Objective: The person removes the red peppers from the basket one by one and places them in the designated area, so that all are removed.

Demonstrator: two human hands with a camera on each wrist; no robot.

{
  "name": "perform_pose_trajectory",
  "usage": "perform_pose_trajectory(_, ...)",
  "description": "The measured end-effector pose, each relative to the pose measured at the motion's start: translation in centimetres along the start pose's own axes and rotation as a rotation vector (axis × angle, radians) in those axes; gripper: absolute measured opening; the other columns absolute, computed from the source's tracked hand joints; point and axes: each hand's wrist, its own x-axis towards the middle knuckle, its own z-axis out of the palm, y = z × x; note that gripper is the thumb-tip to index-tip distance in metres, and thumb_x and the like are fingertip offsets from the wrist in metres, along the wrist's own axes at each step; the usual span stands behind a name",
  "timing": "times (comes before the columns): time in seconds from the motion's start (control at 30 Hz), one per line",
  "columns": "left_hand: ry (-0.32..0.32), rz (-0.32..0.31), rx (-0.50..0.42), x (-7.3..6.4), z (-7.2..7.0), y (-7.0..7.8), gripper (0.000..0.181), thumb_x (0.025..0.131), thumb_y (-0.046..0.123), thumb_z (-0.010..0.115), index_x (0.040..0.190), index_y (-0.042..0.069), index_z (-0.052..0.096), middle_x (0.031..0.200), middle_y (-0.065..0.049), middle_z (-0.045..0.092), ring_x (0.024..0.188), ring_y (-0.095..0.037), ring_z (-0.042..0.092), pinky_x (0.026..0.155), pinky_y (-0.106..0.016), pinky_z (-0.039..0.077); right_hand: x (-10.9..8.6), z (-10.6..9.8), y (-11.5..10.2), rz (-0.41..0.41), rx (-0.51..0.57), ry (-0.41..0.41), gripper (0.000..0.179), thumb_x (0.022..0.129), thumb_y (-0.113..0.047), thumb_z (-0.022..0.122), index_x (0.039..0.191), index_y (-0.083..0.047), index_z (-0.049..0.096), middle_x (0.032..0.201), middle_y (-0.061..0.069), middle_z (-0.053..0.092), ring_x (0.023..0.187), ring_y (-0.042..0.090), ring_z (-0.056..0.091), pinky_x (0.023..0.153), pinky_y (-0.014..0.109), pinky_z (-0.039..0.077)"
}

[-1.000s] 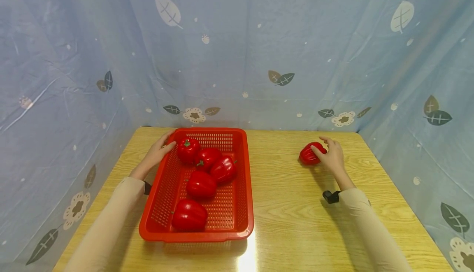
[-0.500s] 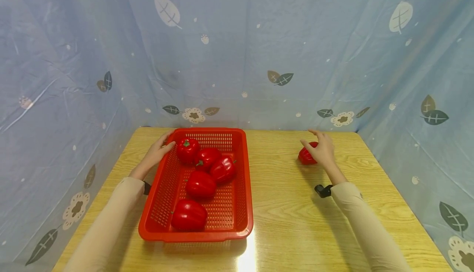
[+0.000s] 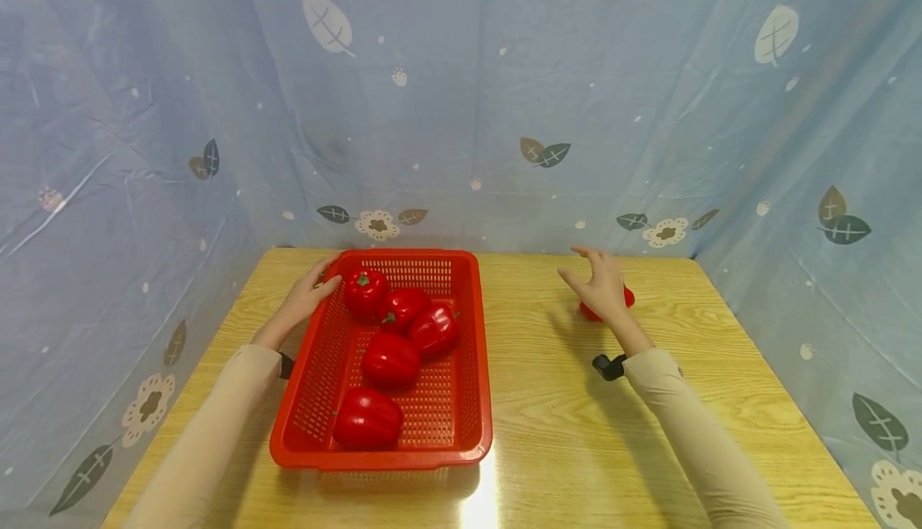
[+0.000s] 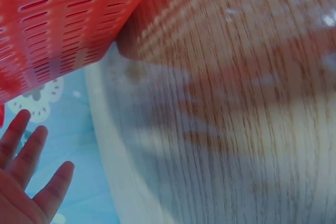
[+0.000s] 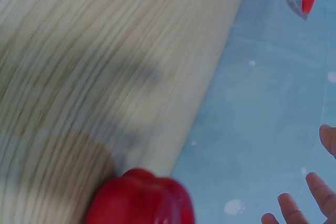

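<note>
My left hand is at the left rim of a red plastic basket, fingers extended at its far left corner. In the left wrist view its fingers are straight and spread below the perforated basket wall. Several red bell peppers lie inside the basket. On the right of the table, my right hand is held over a single red bell pepper, partly covering it in the head view. Thumb and fingers are spread with nothing between them. The right wrist view shows this pepper apart from the fingertips.
The wooden table runs between the basket and the lone pepper. Blue patterned curtains enclose the back and both sides. A small black device is strapped at my right wrist.
My right hand has moved left from beside the lone pepper to over it, with its fingers spread wider. The pepper, the basket and my left hand stay in place.
</note>
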Motion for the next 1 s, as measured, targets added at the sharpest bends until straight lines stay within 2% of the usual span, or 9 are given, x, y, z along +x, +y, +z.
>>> perform_pose_trajectory(0.17, 0.004, 0.006, -0.008, -1.1, 0.0, 2.6, 0.053, 0.097, 0.013, 0.045, 0.144, -0.003, 0.025, 0.139, -0.03, 0.035, 0.117, -0.047, 0.041, 0.092, -0.06, 0.038, 0.1, 0.6, -1.3, -0.02, -0.008, -0.027, 0.053, 0.084, -0.033, 0.067, 0.129, -0.008, 0.053, 0.124, 0.022, 0.049, 0.115, 0.04, 0.042, 0.093, 0.059, 0.028)
perform_pose_trajectory(0.37, 0.01, 0.011, 0.007, -1.2, 0.0, 3.1, 0.052, 0.098, 0.013, 0.044, 0.143, -0.005, 0.025, 0.138, -0.03, 0.036, 0.117, -0.047, 0.042, 0.092, -0.06, 0.038, 0.2, 1.3, -2.8, -0.041, -0.007, -0.047, 0.051, 0.084, -0.034, 0.067, 0.128, -0.011, 0.054, 0.121, 0.019, 0.05, 0.112, 0.037, 0.044, 0.092, 0.058, 0.029)
perform_pose_trajectory(0.5, 0.01, 0.013, -0.014, -0.9, 0.0, 2.5, 0.053, 0.097, 0.013, 0.045, 0.143, -0.004, 0.025, 0.139, -0.03, 0.035, 0.118, -0.048, 0.041, 0.092, -0.06, 0.037, 0.2, 1.7, -4.2, -0.055, -0.009, -0.07, 0.051, 0.085, -0.035, 0.066, 0.128, -0.012, 0.053, 0.122, 0.018, 0.05, 0.113, 0.036, 0.044, 0.094, 0.057, 0.028)
perform_pose_trajectory(0.63, 0.01, 0.005, -0.011, -0.3, 0.1, 0.7, 0.055, 0.098, 0.02, 0.045, 0.146, 0.002, 0.025, 0.14, -0.027, 0.036, 0.119, -0.045, 0.041, 0.092, -0.059, 0.038, 0.2, 2.2, -5.3, -0.086, -0.003, -0.079, 0.051, 0.084, -0.035, 0.067, 0.127, -0.01, 0.053, 0.12, 0.019, 0.051, 0.112, 0.035, 0.045, 0.092, 0.055, 0.031)
perform_pose_trajectory(0.77, 0.019, 0.008, 0.03, 0.2, 0.2, -1.0, 0.056, 0.099, 0.029, 0.043, 0.147, 0.007, 0.024, 0.14, -0.023, 0.038, 0.118, -0.041, 0.044, 0.09, -0.056, 0.041, 0.3, 2.7, -6.2, -0.115, 0.004, -0.085, 0.052, 0.083, -0.035, 0.068, 0.126, -0.009, 0.054, 0.119, 0.019, 0.053, 0.109, 0.034, 0.047, 0.089, 0.052, 0.036)
perform_pose_trajectory(1.0, 0.028, 0.021, 0.02, 0.3, 0.3, -1.1, 0.056, 0.098, 0.03, 0.044, 0.147, 0.008, 0.026, 0.138, -0.022, 0.04, 0.114, -0.039, 0.046, 0.087, -0.054, 0.043, 0.3, 3.4, -7.6, -0.167, 0.011, -0.111, 0.052, 0.084, -0.038, 0.066, 0.127, -0.012, 0.054, 0.121, 0.014, 0.053, 0.113, 0.033, 0.048, 0.092, 0.052, 0.036)
